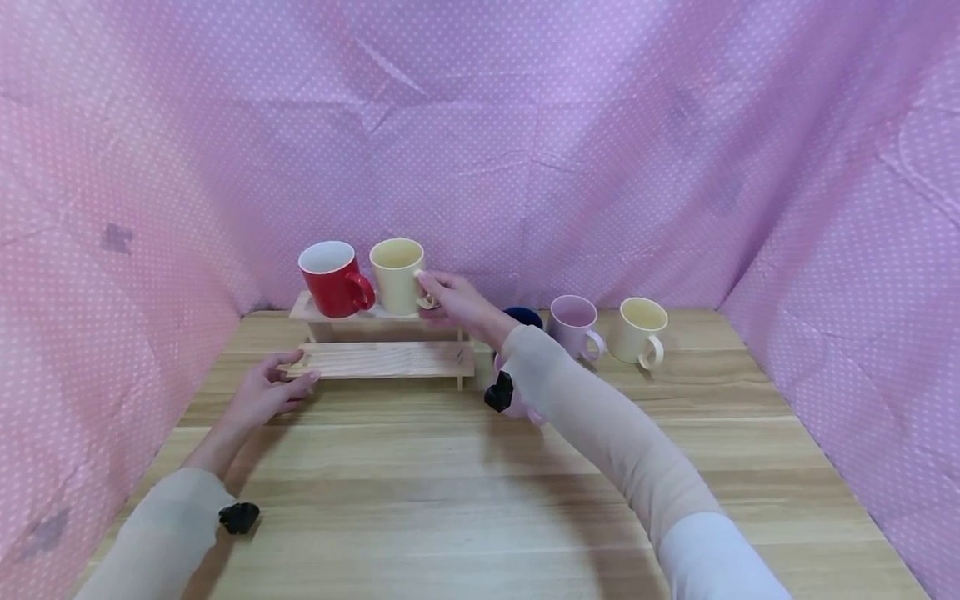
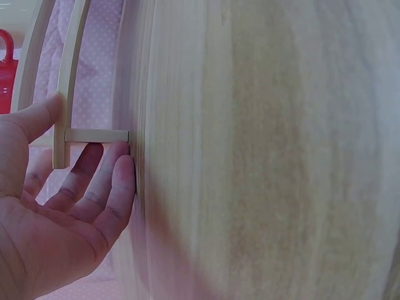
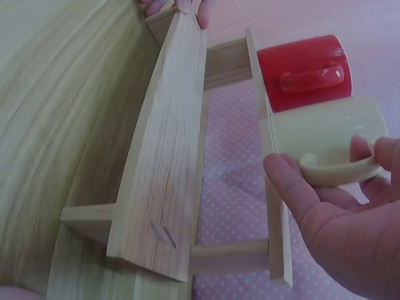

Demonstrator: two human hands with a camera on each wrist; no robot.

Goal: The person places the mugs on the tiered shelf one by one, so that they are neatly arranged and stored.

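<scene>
A two-tier wooden rack (image 1: 382,360) stands at the back left of the table. My left hand (image 1: 266,390) holds the left end of its lower shelf, with the thumb on the board and fingertips against the end leg (image 2: 97,135). On the upper shelf is a red mug (image 1: 326,287), its handle turned to the right. Beside it, a pale yellow mug (image 1: 392,279) stands upright at the upper shelf. My right hand (image 1: 468,307) pinches that mug's handle (image 3: 337,172), and one finger extends to the shelf edge.
Right of the rack stand a lilac mug (image 1: 572,325) and another pale yellow mug (image 1: 633,333). My right forearm partly hides a dark blue mug (image 1: 522,316) and a pink mug (image 1: 517,408). Pink dotted cloth (image 1: 480,150) surrounds the wooden table (image 1: 420,500) at the back and sides.
</scene>
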